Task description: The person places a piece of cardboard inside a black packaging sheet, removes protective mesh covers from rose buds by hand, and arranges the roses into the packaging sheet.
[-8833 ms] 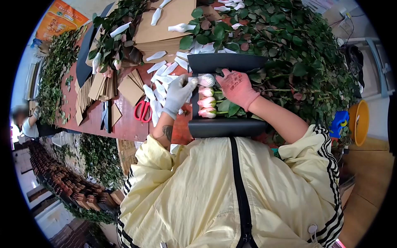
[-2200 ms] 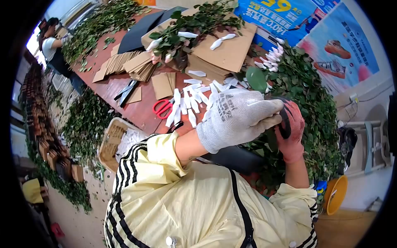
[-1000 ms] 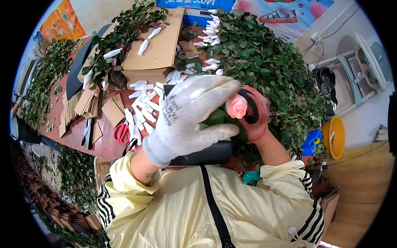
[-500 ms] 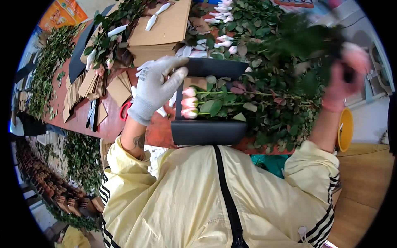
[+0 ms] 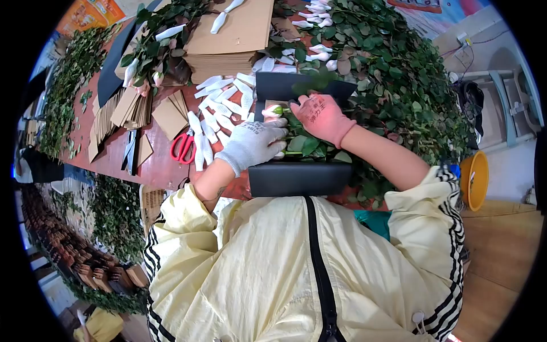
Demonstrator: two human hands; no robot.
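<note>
My left hand, in a pale grey glove, lies with fingers stretched out over pink rose heads inside a black trough-like holder. One pink rose head shows just above those fingers; the others are mostly covered. My right hand, in a pink glove, is closed at a rose stem on the holder's right part, fingertips close to that rose head. Its grip is partly hidden by the glove. Blurred green leaves stick up behind the right hand. Leafy stems run rightward beneath it.
White mesh sleeves lie left of the holder, beside red-handled scissors. Behind stands a cardboard stack. Cut rose stems pile up at the right. Cardboard pieces lie left. A yellow basin is at far right.
My right hand has come in from the far right with a leafy rose stem to the holder. My left hand has moved down and right from the holder's back edge onto the rose heads.
</note>
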